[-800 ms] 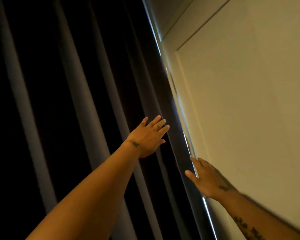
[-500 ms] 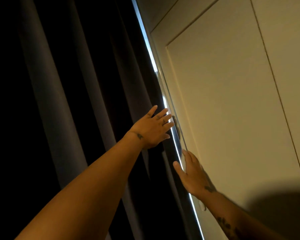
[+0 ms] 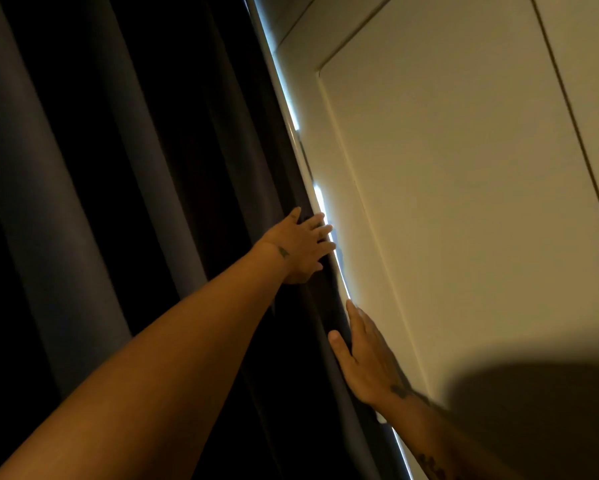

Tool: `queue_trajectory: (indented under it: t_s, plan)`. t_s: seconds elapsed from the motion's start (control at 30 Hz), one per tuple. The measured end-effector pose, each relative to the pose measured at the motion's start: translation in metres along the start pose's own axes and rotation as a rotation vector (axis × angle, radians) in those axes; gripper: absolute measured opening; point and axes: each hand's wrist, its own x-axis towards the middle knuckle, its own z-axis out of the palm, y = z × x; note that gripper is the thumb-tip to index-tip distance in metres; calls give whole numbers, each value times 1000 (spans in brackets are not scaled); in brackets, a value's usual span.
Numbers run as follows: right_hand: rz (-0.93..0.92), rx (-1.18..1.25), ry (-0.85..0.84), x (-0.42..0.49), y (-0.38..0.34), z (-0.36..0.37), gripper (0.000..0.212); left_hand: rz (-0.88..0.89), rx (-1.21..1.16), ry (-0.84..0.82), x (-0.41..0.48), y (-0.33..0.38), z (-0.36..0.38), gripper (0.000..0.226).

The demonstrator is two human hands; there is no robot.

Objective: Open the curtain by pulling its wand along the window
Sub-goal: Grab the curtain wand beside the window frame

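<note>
Both hands, left hand above right hand, lie spread on the dark curtain edge; wand hidden.

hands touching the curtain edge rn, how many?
2. Left hand higher up on the curtain edge; right hand lower, beside the cream panel. No wand visible.

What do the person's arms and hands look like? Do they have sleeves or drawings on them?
No sleeves show: both forearms are bare. The left hand has a small dark tattoo at the wrist and a tiny mark near the thumb. The right hand has a dark tattoo at its wrist, and more dark tattoo marks run along that forearm. No rings or watch show.
</note>
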Motion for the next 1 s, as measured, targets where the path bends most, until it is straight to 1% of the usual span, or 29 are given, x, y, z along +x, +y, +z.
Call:
queue_trajectory:
  t_s: [0.13,0.23,0.3,0.37,0.43,0.53,0.67,0.77,0.8,0.9,0.93,1.0]
  plan:
    - [14,-20,-30,1,-7,6,63,-1,22,32,-8,-4,7,57]
    - [30,18,-35,2,-10,16,68,-13,38,48,-19,-5,7,58]
    - [35,43,-21,3,-12,24,76,-23,46,63,-26,-6,8,58]
    - [34,50,0,2,-12,29,79,-28,51,66,-32,-6,8,57]
    - [21,31,18,-2,-14,32,82,-29,41,62,-37,-6,6,56]
    - [-11,-5,52,-7,-18,31,93,-22,36,72,-45,-8,4,55]
    - [-9,31,59,-2,-18,33,83,-17,4,109,-54,-11,5,53]
    - [23,71,44,8,-18,36,83,-9,-19,133,-60,-13,10,52]
    - [21,89,41,10,-20,37,86,-5,-24,138,-62,-15,12,51]
    - [-12,158,34,8,-23,43,114,-3,-60,131,-67,-20,18,52]
    - [-33,179,33,5,-24,45,119,-10,-86,129,-68,-20,20,52]
    - [-73,194,42,0,-25,47,120,-30,-142,133,-68,-20,21,53]
